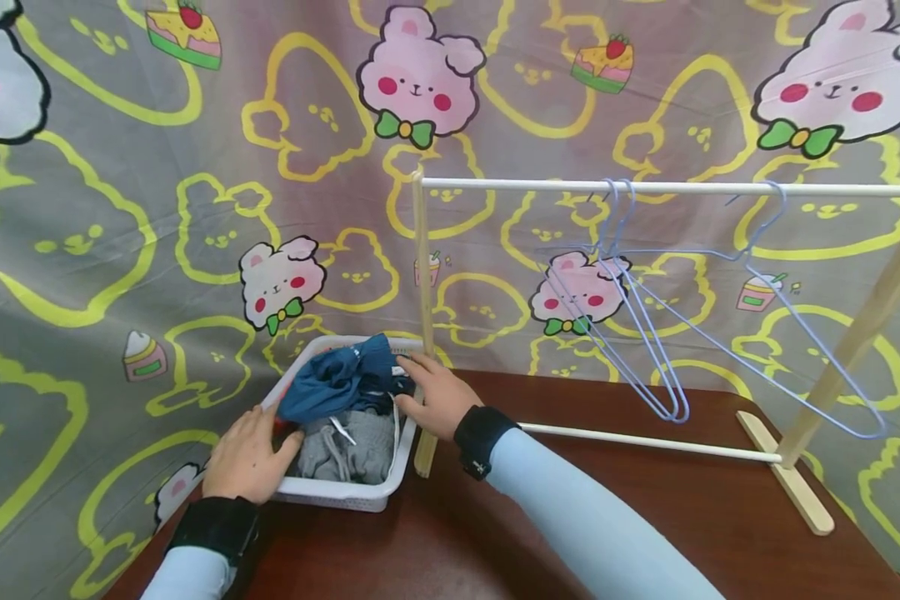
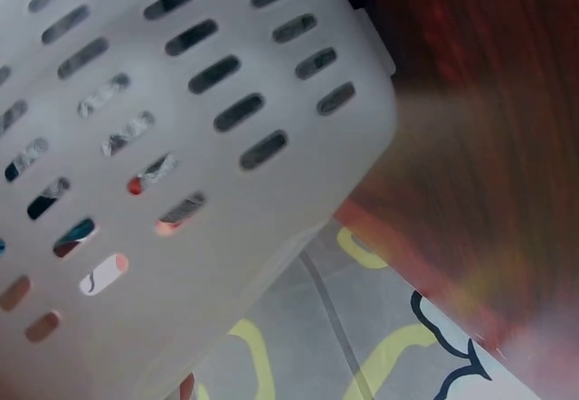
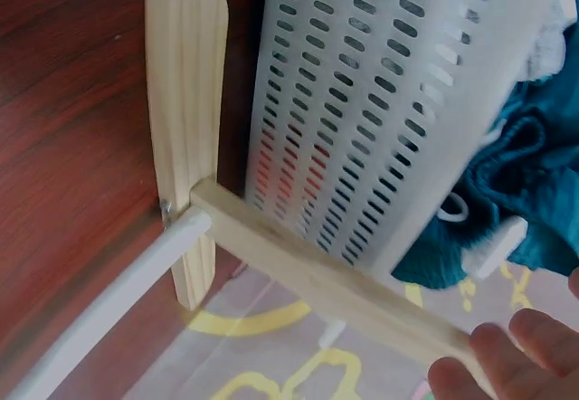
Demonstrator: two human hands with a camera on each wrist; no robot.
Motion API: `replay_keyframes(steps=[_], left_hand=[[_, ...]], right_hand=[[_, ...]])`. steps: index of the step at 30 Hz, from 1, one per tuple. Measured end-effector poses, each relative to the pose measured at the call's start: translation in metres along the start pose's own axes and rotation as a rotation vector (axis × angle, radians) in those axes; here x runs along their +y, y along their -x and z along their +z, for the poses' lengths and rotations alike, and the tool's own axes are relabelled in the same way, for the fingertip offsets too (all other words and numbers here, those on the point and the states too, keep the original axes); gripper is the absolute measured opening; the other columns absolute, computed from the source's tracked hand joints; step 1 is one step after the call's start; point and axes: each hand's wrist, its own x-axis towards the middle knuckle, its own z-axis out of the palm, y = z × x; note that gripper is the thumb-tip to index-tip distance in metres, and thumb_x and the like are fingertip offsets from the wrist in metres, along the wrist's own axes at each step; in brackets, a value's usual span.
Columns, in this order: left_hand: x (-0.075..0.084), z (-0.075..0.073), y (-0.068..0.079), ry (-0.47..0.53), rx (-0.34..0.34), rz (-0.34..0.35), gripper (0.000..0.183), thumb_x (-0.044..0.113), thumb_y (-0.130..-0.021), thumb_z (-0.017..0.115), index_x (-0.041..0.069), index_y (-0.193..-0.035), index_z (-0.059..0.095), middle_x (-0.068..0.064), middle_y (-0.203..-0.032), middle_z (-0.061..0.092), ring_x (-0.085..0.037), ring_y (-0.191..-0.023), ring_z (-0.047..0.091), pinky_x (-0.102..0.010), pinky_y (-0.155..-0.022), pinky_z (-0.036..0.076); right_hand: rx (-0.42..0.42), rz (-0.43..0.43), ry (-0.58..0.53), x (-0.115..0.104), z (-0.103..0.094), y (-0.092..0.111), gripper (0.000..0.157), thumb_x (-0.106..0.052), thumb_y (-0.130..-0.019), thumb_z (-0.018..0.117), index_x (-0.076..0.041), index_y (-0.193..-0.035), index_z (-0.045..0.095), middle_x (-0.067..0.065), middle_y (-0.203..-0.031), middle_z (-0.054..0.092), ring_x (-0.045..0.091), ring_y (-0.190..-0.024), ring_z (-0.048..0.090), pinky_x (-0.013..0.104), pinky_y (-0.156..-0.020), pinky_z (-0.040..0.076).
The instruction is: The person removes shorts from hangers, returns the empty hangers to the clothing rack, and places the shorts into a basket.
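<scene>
A white plastic basket (image 1: 345, 495) with slotted walls holds a pile of clothes. Deep blue fabric (image 1: 330, 387) lies on top at the back, with a grey garment (image 1: 371, 446) and its drawstring in front. My left hand (image 1: 247, 454) rests at the basket's left rim, thumb spread toward the clothes. At the right rim is my right hand (image 1: 444, 400), fingers extended close by the wooden rack post (image 1: 422, 275). In the right wrist view, its fingertips (image 3: 498, 350) overlap that post. The basket's outer wall (image 2: 271, 201) fills much of the left wrist view, where most of the left hand is hidden.
Right of the basket stands a wooden rack with a white top rail (image 1: 495, 183) and a lower bar (image 1: 645, 443). Several light-blue hangers (image 1: 780, 287) hang from the rail. A patterned curtain (image 1: 210, 150) backs the brown table (image 1: 480, 533).
</scene>
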Motion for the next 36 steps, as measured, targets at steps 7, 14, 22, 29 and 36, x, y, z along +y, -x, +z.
replay_keyframes(steps=[7, 14, 22, 29, 36], left_hand=[[0.001, 0.003, -0.005, 0.006, -0.019, -0.001, 0.085, 0.06, -0.1, 0.048, -0.004, -0.154, 0.032, -0.036, -0.154, 0.029, -0.053, -0.142, 0.022, -0.071, -0.111, 0.016], [0.001, 0.003, -0.008, 0.01, -0.033, 0.012, 0.088, 0.063, -0.1, 0.045, -0.006, -0.153, 0.032, -0.037, -0.153, 0.029, -0.053, -0.142, 0.021, -0.071, -0.111, 0.017], [-0.003, 0.001, -0.009, 0.006, 0.029, 0.042, 0.088, 0.063, -0.1, 0.045, -0.008, -0.151, 0.033, -0.037, -0.151, 0.032, -0.054, -0.139, 0.027, -0.072, -0.108, 0.022], [-0.007, 0.0, -0.01, 0.016, 0.058, 0.064, 0.09, 0.065, -0.1, 0.044, -0.008, -0.152, 0.031, -0.037, -0.152, 0.03, -0.054, -0.139, 0.027, -0.073, -0.107, 0.023], [-0.016, -0.002, -0.006, 0.013, 0.083, 0.058, 0.09, 0.062, -0.1, 0.047, -0.009, -0.153, 0.029, -0.038, -0.153, 0.027, -0.056, -0.138, 0.026, -0.075, -0.105, 0.021]], right_hand=[[0.092, 0.045, 0.043, 0.019, -0.013, 0.036, 0.062, -0.043, -0.101, 0.059, -0.023, -0.157, 0.04, 0.008, -0.16, 0.036, 0.029, -0.142, 0.04, 0.047, -0.112, 0.037], [0.154, 0.117, 0.126, 0.044, -0.034, 0.077, 0.064, -0.042, -0.099, 0.062, -0.018, -0.155, 0.043, 0.012, -0.156, 0.041, 0.032, -0.141, 0.041, 0.05, -0.112, 0.037], [0.2, 0.17, 0.169, 0.07, -0.062, 0.123, 0.063, -0.041, -0.098, 0.064, -0.015, -0.153, 0.047, 0.016, -0.154, 0.043, 0.037, -0.14, 0.041, 0.056, -0.11, 0.037], [0.207, 0.257, 0.221, 0.092, -0.071, 0.164, 0.065, -0.041, -0.098, 0.065, -0.014, -0.153, 0.046, 0.021, -0.155, 0.041, 0.042, -0.143, 0.034, 0.062, -0.112, 0.031], [0.259, 0.261, 0.254, 0.104, -0.076, 0.189, 0.061, -0.04, -0.098, 0.064, -0.012, -0.15, 0.05, 0.023, -0.152, 0.043, 0.046, -0.141, 0.035, 0.064, -0.109, 0.032]])
